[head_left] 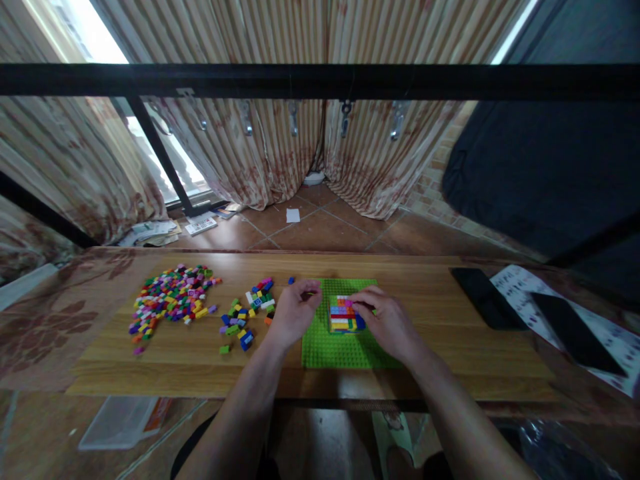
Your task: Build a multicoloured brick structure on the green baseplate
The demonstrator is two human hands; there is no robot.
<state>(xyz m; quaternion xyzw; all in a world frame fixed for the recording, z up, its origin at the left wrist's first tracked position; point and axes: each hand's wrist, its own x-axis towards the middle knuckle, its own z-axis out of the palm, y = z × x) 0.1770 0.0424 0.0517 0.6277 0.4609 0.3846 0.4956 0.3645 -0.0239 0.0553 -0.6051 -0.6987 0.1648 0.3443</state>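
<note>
So the brick build (341, 319) is a small blocky stack sitting on the green studded baseplate (330, 355), a bit above its middle, with striped rows of white, yellow, dark red, light blue and orange, plus some blue at the right side. There's a pink brick (349, 303) at its upper right corner, and the person's right hand (353, 303) has that one pinched between thumb and index finger. The left hand (300, 308) is over the baseplate's upper left edge, fingers loosely curled, just beside the build but not touching it; can't tell if anything small is tucked in there

The baseplate lies flat on the wood-grain tabletop (440, 360). Left of it there's a loose cluster of bricks (237, 319) in yellow, green, purple and blue, with a second little group (260, 293) just behind it, and a lone blue brick (291, 281) near the baseplate's far corner. Further left is the big mixed pile (173, 293), all colours jumbled together

Way over on the right there's a flat black slab (485, 299), then a white printed sheet (515, 283) with another black slab (577, 333) lying across it. Beyond the tabletop: tiled floor (335, 233) and striped curtains (280, 40)
</note>
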